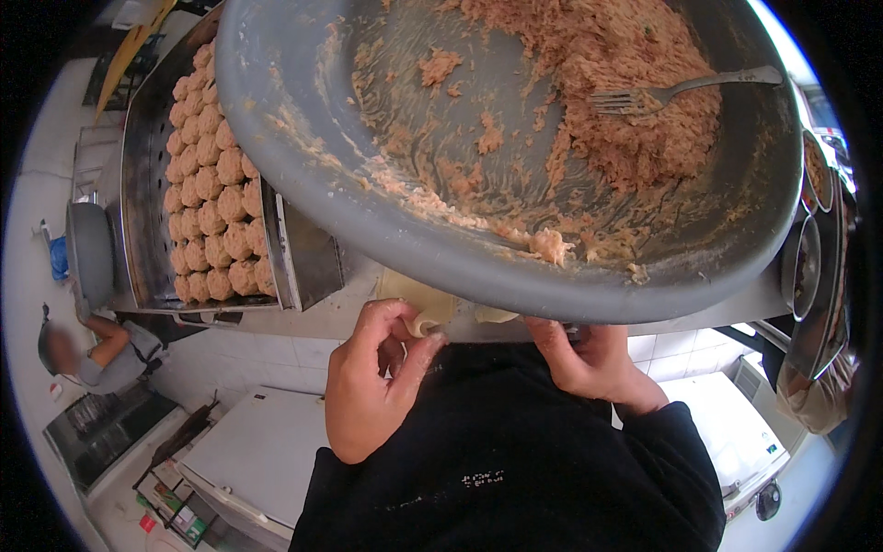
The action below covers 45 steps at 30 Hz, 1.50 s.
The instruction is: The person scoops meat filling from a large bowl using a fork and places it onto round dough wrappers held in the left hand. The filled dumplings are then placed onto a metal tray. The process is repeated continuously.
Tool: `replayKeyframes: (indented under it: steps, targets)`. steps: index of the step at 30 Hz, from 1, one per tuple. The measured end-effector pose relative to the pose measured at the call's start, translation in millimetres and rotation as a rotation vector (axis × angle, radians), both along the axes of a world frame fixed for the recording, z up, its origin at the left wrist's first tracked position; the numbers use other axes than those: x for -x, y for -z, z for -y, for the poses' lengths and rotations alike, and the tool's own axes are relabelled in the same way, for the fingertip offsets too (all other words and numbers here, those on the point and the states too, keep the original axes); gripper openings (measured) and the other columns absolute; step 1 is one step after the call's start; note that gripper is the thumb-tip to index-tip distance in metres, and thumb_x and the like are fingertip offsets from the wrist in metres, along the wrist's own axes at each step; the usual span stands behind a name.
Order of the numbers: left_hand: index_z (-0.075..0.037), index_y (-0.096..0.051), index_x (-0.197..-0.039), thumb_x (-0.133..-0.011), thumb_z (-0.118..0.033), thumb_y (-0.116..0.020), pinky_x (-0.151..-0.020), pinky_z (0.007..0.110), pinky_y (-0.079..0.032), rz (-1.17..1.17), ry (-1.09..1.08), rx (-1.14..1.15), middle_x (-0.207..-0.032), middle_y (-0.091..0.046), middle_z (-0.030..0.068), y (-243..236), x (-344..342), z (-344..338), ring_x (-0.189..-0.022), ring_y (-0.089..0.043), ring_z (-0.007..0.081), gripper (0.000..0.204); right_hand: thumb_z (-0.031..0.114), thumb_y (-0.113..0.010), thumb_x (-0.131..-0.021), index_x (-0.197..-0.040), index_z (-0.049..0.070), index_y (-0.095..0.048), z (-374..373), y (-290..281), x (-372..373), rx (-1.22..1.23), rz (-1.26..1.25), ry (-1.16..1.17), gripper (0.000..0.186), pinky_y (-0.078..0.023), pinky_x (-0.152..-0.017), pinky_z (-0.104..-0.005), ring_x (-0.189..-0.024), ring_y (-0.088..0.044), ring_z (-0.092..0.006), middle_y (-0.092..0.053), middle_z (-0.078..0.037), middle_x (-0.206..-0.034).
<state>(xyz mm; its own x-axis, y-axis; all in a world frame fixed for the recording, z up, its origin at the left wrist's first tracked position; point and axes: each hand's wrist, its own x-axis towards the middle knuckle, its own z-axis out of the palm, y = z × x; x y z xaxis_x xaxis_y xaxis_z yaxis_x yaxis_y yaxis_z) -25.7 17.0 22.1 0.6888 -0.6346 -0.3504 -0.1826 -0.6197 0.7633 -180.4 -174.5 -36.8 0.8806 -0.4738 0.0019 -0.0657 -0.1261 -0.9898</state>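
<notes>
Basin (368, 212) holds meaty mix (625, 55) w/ fork (678, 88) (tray (145, 198): round pcs (211, 187)).

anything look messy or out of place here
Only some mess: a clump of filling sits by the near rim of the grey basin, away from the main heap, with smears around it. Nothing looks clearly damaged.

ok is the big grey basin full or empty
Partly full: the grey basin holds minced filling heaped at its far right, a fork on it, and only scattered remnants elsewhere.
</notes>
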Motion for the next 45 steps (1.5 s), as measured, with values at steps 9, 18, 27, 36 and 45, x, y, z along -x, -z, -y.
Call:
replayKeyframes:
  steps: [9,18,27,36,45]
  targets:
    - [-0.005,-0.072,-0.114,-0.084,0.005,-0.085,-0.083,0.035,-0.05,0.518,-0.025,0.286,-0.127,-0.067,0.0126,27.4,8.3,6.4,-0.102,-0.064,0.0245,0.034,0.0,-0.071,-0.095,-0.119,0.004,-0.076,8.3,-10.5,-17.4,0.243,0.049,-0.052,0.025,-0.056,-0.087,-0.0444,-0.099,-0.074,-0.0372,-0.077,-0.018,-0.108]
    - [-0.005,-0.056,-0.148,-0.079,-0.01,-0.094,-0.115,0.052,-0.042,0.595,0.079,0.176,-0.149,-0.062,0.0162,11.9,6.6,1.2,-0.138,-0.059,0.0352,0.078,-0.003,-0.078,-0.085,-0.116,0.007,-0.077,16.5,-28.5,-20.5,0.372,0.129,-0.15,0.032,-0.057,-0.087,-0.0441,-0.099,-0.075,-0.0337,-0.076,-0.014,-0.11]
    - [0.003,-0.052,-0.156,-0.104,0.007,-0.054,-0.122,0.041,-0.042,-0.32,0.354,0.609,-0.152,-0.062,0.0219,19.7,2.0,21.5,-0.143,-0.06,0.0316,0.053,0.014,-0.073,-0.07,-0.101,0.007,-0.075,11.2,-70.8,-33.2,0.953,0.351,-0.142,0.032,-0.058,-0.074,-0.0313,-0.088,-0.072,-0.0186,-0.071,-0.006,-0.101]
    - [0.003,-0.041,-0.159,-0.115,-0.008,-0.042,-0.123,0.042,-0.044,-1.227,0.061,0.72,-0.154,-0.059,0.0235,43.6,5.5,25.2,-0.14,-0.061,0.0315,0.046,0.011,-0.073,-0.098,-0.114,0.006,-0.076,127.1,-161.9,-41.2,1.292,-0.057,-0.025,0.017,-0.061,-0.085,-0.042,-0.099,-0.077,-0.0322,-0.08,-0.013,-0.109]
    - [0.007,-0.03,-0.164,-0.111,-0.002,-0.051,-0.131,0.046,-0.031,-0.994,0.044,0.865,-0.163,-0.05,0.0244,40.9,7.5,6.6,-0.154,-0.046,0.0334,0.058,0.025,-0.072,-0.101,-0.103,0.006,-0.069,187.4,-179.3,-98.4,1.263,-1.092,-0.301,0.019,-0.053,-0.094,-0.0473,-0.103,-0.068,-0.0358,-0.071,-0.012,-0.102]
